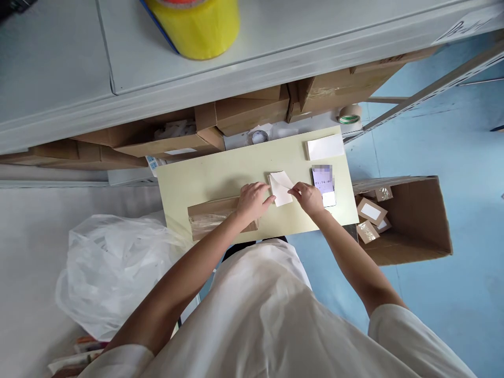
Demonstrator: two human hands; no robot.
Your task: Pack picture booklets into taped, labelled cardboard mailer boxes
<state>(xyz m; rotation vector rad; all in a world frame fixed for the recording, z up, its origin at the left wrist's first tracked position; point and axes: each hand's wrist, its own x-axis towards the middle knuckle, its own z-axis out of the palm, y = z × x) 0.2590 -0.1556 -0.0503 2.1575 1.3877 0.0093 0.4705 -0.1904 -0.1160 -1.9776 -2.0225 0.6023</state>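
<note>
A small white paper sheet (280, 195), perhaps a label, lies on the pale yellow table between my hands. One corner looks lifted or folded over, and my right hand (309, 198) pinches it between thumb and fingertips. My left hand (252, 199) rests at the sheet's left edge, thumb and fingers apart. Under my left wrist is a flat brown cardboard piece (208, 218) with shiny clear tape on it. A phone (323, 186) showing a timer lies just right of my right hand. Farther back is a stack of white paper (325, 147).
An open carton (423, 223) holding several small boxes stands right of the table (181, 181). Cardboard boxes (252, 113) and tape rolls (349, 114) line the back. A shelf above bears a yellow tape roll (200, 26). White plastic bags (114, 268) sit at left.
</note>
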